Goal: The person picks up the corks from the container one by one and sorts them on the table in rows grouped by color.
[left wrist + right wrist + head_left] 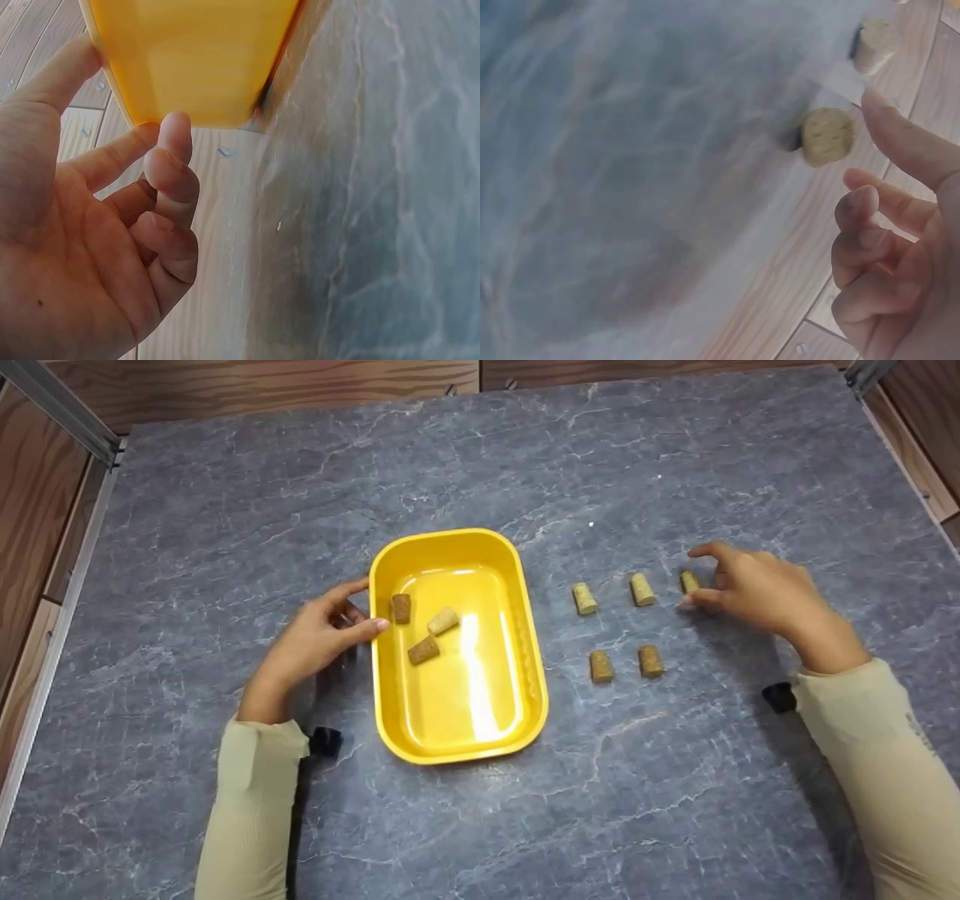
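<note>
My left hand (319,630) holds a yellow tray (459,757) by its left side, thumb over the rim and index finger at the outer wall. In the left wrist view, the other fingers of that hand curl loosely below the tray wall (195,67). Inside the tray lie a pale cork (443,621) and two brown corks (401,608). At the right, my right hand (765,589) reaches around a pale cork (689,581), its thumb and index finger spread on either side. The right wrist view shows a gap between this cork (828,136) and the fingertips.
Two more pale corks (642,589) stand in a row left of my right hand. Nearer to me are two brown corks (601,667). Everything rests on a grey marbled table (300,495), bordered by wood-patterned panels (262,390) and metal posts (67,409).
</note>
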The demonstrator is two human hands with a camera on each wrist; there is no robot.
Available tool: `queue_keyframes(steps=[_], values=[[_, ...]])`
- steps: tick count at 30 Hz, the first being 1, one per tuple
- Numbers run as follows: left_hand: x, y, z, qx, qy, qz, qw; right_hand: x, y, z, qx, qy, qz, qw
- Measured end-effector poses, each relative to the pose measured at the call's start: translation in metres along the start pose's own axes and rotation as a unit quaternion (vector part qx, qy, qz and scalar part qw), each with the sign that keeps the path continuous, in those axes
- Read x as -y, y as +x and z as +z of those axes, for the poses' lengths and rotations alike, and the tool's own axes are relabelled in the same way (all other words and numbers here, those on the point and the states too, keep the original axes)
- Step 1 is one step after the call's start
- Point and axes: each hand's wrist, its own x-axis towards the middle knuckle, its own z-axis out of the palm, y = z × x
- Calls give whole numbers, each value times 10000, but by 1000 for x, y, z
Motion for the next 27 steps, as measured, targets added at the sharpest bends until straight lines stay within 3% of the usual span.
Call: queue_keyframes(steps=[10,18,27], values=[[-1,0,-1,17,43,29,10000,37,-12,-4,-662,311,-594,9956],[-1,0,0,18,-20,37,10000,75,-16,-1,-1106,362,-1306,9846],[1,1,0,19,2,47,10000,105,-18,2,-1189,435,-2098,9695]])
